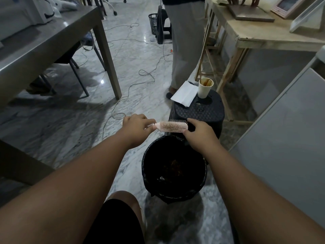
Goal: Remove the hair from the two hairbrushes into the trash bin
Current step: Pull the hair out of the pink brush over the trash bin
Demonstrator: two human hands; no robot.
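Left hand (136,128) fingers grip hairbrush (173,125) handle; right hand (199,133) fingers pinch head's end, above trash bin (145,161).

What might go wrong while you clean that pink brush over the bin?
The pink hairbrush, held by the left hand and right hand, sits near the far rim of the trash bin, so pulled hair may drop on the floor. The paper cup on the stool just behind might get knocked.

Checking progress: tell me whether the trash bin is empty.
Not empty: the trash bin holds a brownish tangle and pale scraps inside.
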